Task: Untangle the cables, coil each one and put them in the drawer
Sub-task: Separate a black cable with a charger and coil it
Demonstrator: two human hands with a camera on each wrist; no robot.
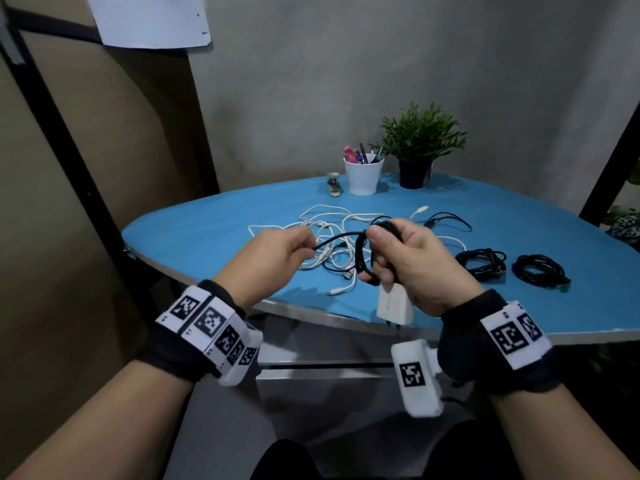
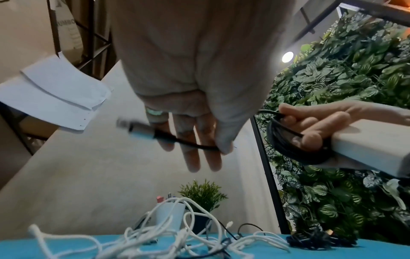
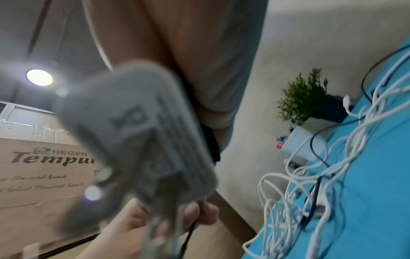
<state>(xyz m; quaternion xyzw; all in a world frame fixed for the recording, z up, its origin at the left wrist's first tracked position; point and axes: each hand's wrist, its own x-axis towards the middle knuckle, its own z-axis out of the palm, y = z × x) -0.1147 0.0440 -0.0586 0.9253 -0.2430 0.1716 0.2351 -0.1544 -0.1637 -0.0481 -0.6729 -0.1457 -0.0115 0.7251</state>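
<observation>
Black cable (image 1: 341, 238) stretched between both raised hands (image 1: 277, 252)

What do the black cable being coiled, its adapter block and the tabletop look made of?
Black cable: looks like matte rubbery or plastic sheath, bends in soft loops; its plug end seems metal and pale plastic, though blurred.
Adapter block: white hard plastic, smooth, squared edges.
Tabletop: matte blue surface, possibly laminate or paint, with a metallic-looking edge band.

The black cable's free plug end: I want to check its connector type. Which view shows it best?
The left wrist view: the plug juts past the left hand fingers, though blurred. In the head view that hand hides it; the right wrist view doesn't show it.
</observation>
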